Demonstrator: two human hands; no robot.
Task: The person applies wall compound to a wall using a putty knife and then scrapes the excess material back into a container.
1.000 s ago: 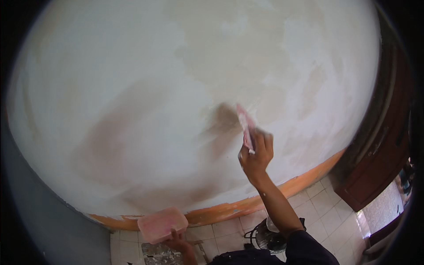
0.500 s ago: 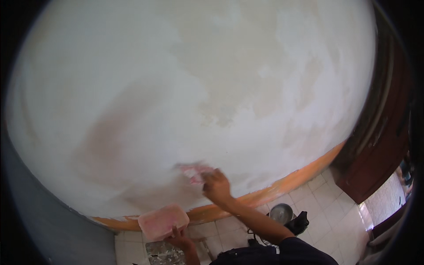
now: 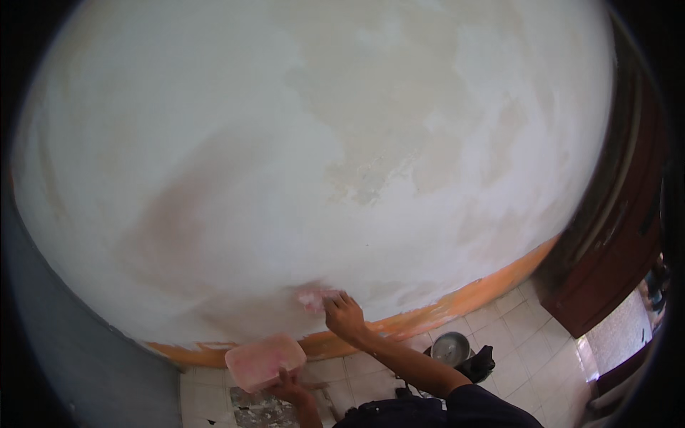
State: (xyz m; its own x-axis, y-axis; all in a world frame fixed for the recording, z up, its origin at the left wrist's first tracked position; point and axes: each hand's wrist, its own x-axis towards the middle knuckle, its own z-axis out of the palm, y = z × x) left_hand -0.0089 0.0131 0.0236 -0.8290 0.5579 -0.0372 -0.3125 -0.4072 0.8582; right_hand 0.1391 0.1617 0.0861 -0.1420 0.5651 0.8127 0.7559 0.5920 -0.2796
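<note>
My right hand (image 3: 344, 314) grips a flat pink spreader (image 3: 312, 298) smeared with white, its far edge against the lower part of a large pale wall (image 3: 300, 164). Fingers wrap the near side of the spreader and hide part of it. Lower down, my left hand (image 3: 287, 387) holds a pale pink rectangular plastic tub (image 3: 265, 360) close below the wall's bottom edge. What is inside the tub is hard to make out. White and beige patches cover the wall, with a dull reddish smear at left.
An orange band (image 3: 457, 308) runs along the wall's foot. On the tiled floor (image 3: 524, 342) stand a round metal pan (image 3: 451, 348) and a dark object (image 3: 479, 364). A stained board (image 3: 260, 410) lies below the tub. A dark red wooden door (image 3: 606, 278) is at right, a grey wall (image 3: 93, 349) at left.
My right hand has moved slightly down the wall with the spreader. My left hand and the tub have stayed nearly in place. The view has shifted a little.
</note>
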